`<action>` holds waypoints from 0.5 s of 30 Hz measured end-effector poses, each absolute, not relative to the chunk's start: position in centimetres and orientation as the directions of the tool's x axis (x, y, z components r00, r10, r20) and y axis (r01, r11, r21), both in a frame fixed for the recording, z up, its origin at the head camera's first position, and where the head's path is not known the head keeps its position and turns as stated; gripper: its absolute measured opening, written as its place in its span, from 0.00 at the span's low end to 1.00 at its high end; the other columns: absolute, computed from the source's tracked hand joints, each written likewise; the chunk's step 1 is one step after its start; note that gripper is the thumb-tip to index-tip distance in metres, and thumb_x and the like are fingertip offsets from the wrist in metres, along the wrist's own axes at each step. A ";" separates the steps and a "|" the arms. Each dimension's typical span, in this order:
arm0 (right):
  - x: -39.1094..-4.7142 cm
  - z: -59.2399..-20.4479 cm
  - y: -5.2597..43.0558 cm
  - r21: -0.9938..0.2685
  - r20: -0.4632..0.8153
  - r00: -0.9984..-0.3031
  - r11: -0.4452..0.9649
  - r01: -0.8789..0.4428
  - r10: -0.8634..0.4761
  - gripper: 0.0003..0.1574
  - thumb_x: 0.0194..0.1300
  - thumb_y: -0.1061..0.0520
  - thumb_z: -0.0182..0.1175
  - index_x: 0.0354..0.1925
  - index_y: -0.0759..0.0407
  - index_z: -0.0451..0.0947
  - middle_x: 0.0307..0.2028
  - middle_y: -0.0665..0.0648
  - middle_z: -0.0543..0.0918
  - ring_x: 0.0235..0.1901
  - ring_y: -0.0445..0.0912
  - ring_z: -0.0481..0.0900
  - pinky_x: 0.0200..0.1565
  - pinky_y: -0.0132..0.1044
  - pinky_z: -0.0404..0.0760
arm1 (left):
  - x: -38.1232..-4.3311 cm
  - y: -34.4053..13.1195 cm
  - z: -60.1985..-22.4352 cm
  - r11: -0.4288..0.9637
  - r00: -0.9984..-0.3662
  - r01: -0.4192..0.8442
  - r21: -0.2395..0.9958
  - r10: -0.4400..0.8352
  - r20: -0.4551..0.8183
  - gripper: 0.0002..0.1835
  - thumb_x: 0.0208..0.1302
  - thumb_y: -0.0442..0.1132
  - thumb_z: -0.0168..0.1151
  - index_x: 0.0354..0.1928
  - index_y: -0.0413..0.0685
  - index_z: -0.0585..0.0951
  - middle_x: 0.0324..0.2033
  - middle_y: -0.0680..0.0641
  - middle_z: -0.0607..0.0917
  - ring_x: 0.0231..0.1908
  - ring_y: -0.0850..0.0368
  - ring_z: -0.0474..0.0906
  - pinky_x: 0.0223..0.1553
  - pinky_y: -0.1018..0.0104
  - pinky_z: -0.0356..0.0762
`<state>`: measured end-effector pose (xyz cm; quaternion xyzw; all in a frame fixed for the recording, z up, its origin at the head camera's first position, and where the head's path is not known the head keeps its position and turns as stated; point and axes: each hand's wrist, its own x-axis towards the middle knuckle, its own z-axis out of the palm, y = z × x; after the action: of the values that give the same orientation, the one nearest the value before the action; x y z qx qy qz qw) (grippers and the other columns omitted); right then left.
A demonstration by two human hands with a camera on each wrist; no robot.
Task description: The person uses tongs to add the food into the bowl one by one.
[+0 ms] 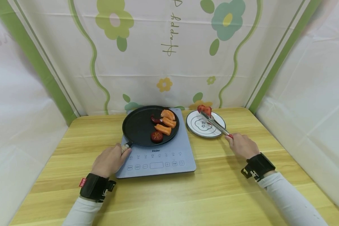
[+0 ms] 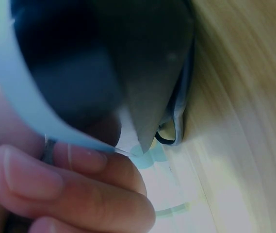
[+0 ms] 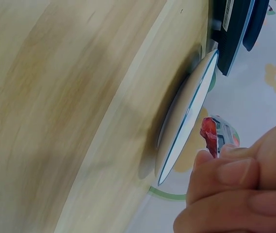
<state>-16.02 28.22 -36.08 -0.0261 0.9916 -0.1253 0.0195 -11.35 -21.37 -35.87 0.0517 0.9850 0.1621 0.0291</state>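
My left hand (image 1: 108, 160) grips the handle (image 1: 126, 146) of a round black frying pan (image 1: 138, 125), which sits on a grey induction cooker (image 1: 158, 172). At the pan's right side lie orange salmon-like pieces (image 1: 163, 129), a curved dark red piece (image 1: 155, 120) and a round dark red slice (image 1: 156, 137). My right hand (image 1: 244, 146) holds metal tongs (image 1: 218, 126) by their red-ended grip. A red, meat-like piece (image 1: 204, 110) is pinched at the tips, over the far part of a white plate (image 1: 196, 126) with a dark rim. In the right wrist view that red piece (image 3: 208, 133) appears beyond the fingers.
The cooker's front panel with its touch buttons (image 1: 156, 165) faces me. Plate and cooker stand side by side on a wooden table (image 1: 169, 201). A white flowered cloth (image 1: 164, 56) hangs right behind them, and pale cloth walls (image 1: 308, 103) close in both sides.
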 end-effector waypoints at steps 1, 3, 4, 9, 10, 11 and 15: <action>-16.0 -36.1 28.2 -0.251 -0.031 -0.998 0.967 -0.047 -0.056 0.32 0.74 0.33 0.35 0.25 0.53 0.64 0.19 0.55 0.65 0.20 0.48 0.67 0.20 0.42 0.65 | -11.4 -21.4 -35.9 0.942 -0.993 0.093 0.322 0.112 -0.039 0.23 0.71 0.57 0.47 0.36 0.40 0.69 0.21 0.47 0.67 0.21 0.54 0.67 0.22 0.62 0.61; -16.0 -36.2 28.2 -0.254 -0.029 -0.998 0.966 -0.047 -0.056 0.32 0.74 0.33 0.35 0.25 0.53 0.64 0.19 0.55 0.65 0.19 0.48 0.67 0.19 0.42 0.64 | -11.4 -21.4 -35.9 0.943 -0.993 0.094 0.321 0.111 -0.037 0.23 0.71 0.57 0.47 0.36 0.41 0.69 0.20 0.47 0.67 0.21 0.54 0.67 0.22 0.62 0.61; -16.0 -36.3 28.2 -0.255 -0.028 -0.998 0.966 -0.047 -0.055 0.32 0.74 0.33 0.35 0.24 0.53 0.64 0.19 0.55 0.65 0.19 0.48 0.66 0.19 0.41 0.64 | -11.4 -21.4 -35.9 0.942 -0.993 0.096 0.321 0.113 -0.036 0.23 0.71 0.57 0.47 0.36 0.40 0.69 0.20 0.47 0.67 0.21 0.54 0.67 0.22 0.62 0.61; -15.8 -36.3 28.2 -0.254 -0.019 -0.998 0.966 -0.049 -0.055 0.35 0.72 0.29 0.33 0.24 0.53 0.63 0.19 0.54 0.64 0.19 0.47 0.65 0.19 0.41 0.63 | -11.4 -21.4 -36.0 0.943 -0.993 0.091 0.320 0.110 -0.042 0.23 0.71 0.57 0.47 0.36 0.41 0.69 0.21 0.47 0.67 0.21 0.54 0.67 0.22 0.62 0.61; -15.8 -36.3 28.2 -0.256 -0.018 -0.998 0.965 -0.049 -0.055 0.35 0.72 0.29 0.33 0.24 0.53 0.63 0.19 0.54 0.64 0.18 0.47 0.65 0.19 0.41 0.63 | -11.4 -21.4 -36.0 0.943 -0.993 0.089 0.320 0.109 -0.044 0.23 0.71 0.57 0.47 0.36 0.41 0.69 0.21 0.47 0.67 0.21 0.54 0.67 0.22 0.62 0.61; -15.7 -36.3 28.2 -0.258 -0.016 -0.998 0.965 -0.049 -0.055 0.35 0.72 0.29 0.33 0.24 0.53 0.63 0.19 0.54 0.64 0.18 0.47 0.65 0.19 0.41 0.63 | -11.4 -21.4 -36.0 0.944 -0.993 0.087 0.319 0.107 -0.045 0.23 0.71 0.57 0.47 0.36 0.41 0.69 0.21 0.47 0.67 0.22 0.54 0.67 0.22 0.62 0.61; -15.7 -36.1 28.0 -0.266 -0.012 -0.998 0.963 -0.054 -0.059 0.32 0.73 0.32 0.36 0.24 0.53 0.63 0.19 0.54 0.64 0.18 0.47 0.65 0.19 0.41 0.63 | -11.3 -21.3 -35.8 0.944 -0.993 0.083 0.318 0.104 -0.048 0.24 0.71 0.58 0.47 0.36 0.41 0.69 0.21 0.47 0.67 0.22 0.54 0.67 0.22 0.62 0.61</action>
<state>-15.69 27.95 -36.11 -0.0284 0.9905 -0.1339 0.0099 -11.35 -21.33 -35.84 0.0473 0.9855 0.1598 0.0322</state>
